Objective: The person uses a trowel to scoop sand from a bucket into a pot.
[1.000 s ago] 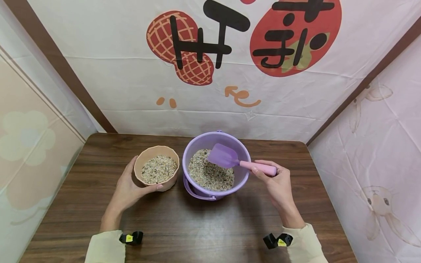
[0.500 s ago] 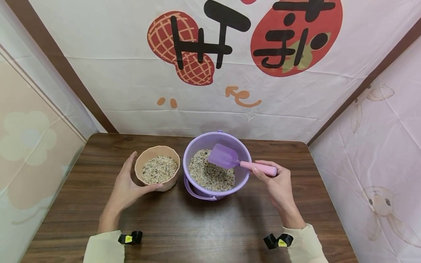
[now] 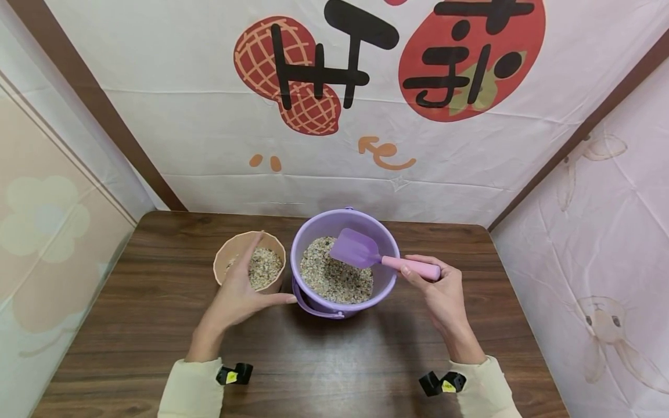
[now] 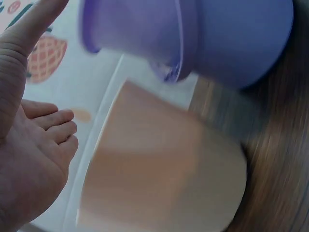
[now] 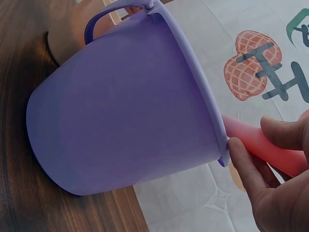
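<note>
My left hand [image 3: 237, 296] has straight fingers and a spread thumb and holds nothing. It passes over the near side of a peach bowl [image 3: 223, 255] of mixed grains, covering part of it in the head view. Its thumb tip reaches close to the handle of a purple bucket [image 3: 381, 232], which also contains grains [image 3: 334, 278]. My right hand [image 3: 441, 290] grips the pink handle [image 3: 418, 267] of a toy shovel, whose purple blade [image 3: 355, 248] hangs over the bucket's opening. In the right wrist view, fingertips [image 5: 235, 145] sit right at the bucket rim.
Bowl and bucket stand side by side near the back of a brown wooden table [image 3: 324, 360]. A printed fabric backdrop [image 3: 209, 145] rises directly behind the table's back edge, with more fabric along both sides.
My left hand has let go of the bowl and moved right, from around its left side to over its near part. The right hand and shovel have stayed still.
</note>
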`<state>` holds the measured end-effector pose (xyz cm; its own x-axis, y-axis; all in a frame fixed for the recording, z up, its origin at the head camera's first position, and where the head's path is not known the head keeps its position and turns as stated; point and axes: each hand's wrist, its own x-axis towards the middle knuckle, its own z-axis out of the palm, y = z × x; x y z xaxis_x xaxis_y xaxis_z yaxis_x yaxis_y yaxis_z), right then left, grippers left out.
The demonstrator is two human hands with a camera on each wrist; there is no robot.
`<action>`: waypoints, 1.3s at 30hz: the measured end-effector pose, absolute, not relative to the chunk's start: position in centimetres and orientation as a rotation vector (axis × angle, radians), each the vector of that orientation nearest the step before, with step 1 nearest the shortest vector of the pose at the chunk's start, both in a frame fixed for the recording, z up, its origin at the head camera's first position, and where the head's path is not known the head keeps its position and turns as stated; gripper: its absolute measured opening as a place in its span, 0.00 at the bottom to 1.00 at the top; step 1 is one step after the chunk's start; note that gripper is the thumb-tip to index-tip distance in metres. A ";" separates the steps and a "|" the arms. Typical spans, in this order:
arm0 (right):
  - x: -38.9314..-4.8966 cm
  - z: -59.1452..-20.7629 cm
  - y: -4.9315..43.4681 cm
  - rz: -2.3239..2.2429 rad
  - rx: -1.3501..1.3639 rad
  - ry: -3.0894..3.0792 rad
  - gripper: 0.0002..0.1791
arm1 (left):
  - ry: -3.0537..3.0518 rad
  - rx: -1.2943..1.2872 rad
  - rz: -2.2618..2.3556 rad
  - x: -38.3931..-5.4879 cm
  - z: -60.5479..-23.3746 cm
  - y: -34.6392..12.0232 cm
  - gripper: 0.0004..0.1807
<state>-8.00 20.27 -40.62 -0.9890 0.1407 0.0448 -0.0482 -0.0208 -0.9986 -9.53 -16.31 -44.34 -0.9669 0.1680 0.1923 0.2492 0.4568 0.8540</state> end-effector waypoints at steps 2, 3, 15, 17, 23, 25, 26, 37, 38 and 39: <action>-8.0 -40.6 20.3 2.153 -0.096 -2.100 0.19 | -2.630 -0.404 -1.544 -9.7 -44.2 -15.3 0.77; -8.0 -40.6 20.2 2.156 -0.094 -2.098 0.19 | -2.634 -0.417 -1.551 -9.7 -44.2 -14.9 0.77; -8.2 -40.3 20.3 2.083 -0.035 -2.215 0.20 | -2.609 -0.554 -1.626 -10.4 -44.4 -12.5 0.78; -8.4 -40.1 20.4 2.025 0.015 -2.276 0.19 | -2.602 -0.567 -1.635 -10.5 -44.5 -12.5 0.77; -9.5 -39.3 20.0 1.748 0.157 -2.475 0.17 | -2.599 -0.577 -1.638 -10.8 -44.7 -12.5 0.77; -9.9 -38.9 19.6 1.667 0.169 -2.534 0.17 | -2.598 -0.578 -1.640 -10.9 -44.7 -12.5 0.76; -10.1 -38.7 19.4 1.635 0.172 -2.562 0.16 | -2.599 -0.579 -1.641 -10.9 -44.7 -12.5 0.76; -12.1 -37.9 17.1 1.452 0.277 -2.761 0.11 | -2.613 -0.565 -1.648 -10.8 -44.7 -12.4 0.76; -12.3 -37.8 17.0 1.464 0.288 -2.766 0.10 | -2.614 -0.565 -1.650 -10.8 -44.7 -12.4 0.76; -12.4 -37.8 16.9 1.476 0.297 -2.774 0.10 | -2.616 -0.564 -1.651 -10.8 -44.7 -12.4 0.76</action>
